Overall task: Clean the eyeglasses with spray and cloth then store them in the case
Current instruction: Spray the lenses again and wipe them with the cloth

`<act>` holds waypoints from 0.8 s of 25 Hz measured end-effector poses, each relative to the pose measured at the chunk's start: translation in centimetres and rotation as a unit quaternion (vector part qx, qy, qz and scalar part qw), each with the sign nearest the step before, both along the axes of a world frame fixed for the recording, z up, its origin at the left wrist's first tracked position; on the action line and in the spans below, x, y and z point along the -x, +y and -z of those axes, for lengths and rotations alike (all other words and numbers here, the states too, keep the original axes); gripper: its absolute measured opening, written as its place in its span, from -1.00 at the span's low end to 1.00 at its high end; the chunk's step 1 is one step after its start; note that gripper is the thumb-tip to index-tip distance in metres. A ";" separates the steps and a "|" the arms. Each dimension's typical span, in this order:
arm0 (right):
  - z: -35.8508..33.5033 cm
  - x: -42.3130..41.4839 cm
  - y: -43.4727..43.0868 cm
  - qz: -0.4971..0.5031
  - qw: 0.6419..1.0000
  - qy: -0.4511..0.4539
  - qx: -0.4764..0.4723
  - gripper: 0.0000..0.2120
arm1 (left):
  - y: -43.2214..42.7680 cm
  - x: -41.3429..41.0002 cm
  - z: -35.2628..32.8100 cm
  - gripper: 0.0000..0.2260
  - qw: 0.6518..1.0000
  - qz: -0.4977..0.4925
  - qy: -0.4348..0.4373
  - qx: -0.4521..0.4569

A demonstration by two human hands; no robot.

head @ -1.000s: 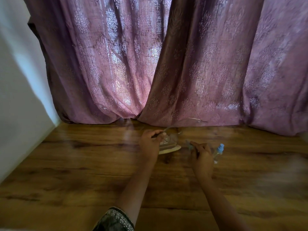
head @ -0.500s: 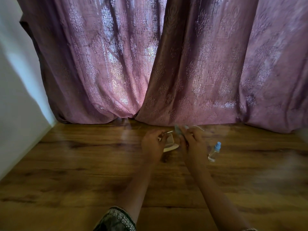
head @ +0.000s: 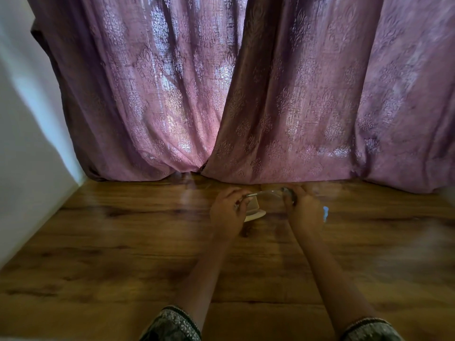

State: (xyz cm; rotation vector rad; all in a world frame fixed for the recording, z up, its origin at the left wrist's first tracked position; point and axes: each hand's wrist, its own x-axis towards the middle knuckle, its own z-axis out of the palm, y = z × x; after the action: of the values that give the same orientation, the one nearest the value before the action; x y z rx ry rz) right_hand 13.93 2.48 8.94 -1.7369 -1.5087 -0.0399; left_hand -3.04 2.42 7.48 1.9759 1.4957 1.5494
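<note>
Thin-framed eyeglasses (head: 267,193) are held up between both hands, just above the wooden table (head: 123,254). My left hand (head: 227,212) grips their left end and my right hand (head: 304,212) grips their right end. Below the glasses an open cream case (head: 254,212) lies on the table, partly hidden by my left hand. The blue cap of a small clear spray bottle (head: 325,214) shows just right of my right hand; its body is hidden. No cloth can be made out.
Pink patterned curtains (head: 246,94) hang down to the table's far edge. A white wall (head: 24,143) borders the table on the left. Patterned sleeves show at the bottom edge.
My right hand has moved from beside the spray bottle to the glasses and taken their right end. The glasses are now spread between both hands above the case.
</note>
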 end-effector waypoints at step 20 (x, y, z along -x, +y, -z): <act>0.5 2.5 -1.3 -0.075 0.995 -0.045 -0.043 -0.79 | 0.5 -1.0 0.8 -0.79 0.999 0.021 -0.039 -0.001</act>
State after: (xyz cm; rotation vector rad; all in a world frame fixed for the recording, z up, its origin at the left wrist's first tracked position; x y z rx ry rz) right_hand 11.42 1.18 8.48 -1.5664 -1.6751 -0.1054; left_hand -2.09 2.92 6.65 1.9131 1.4146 1.5926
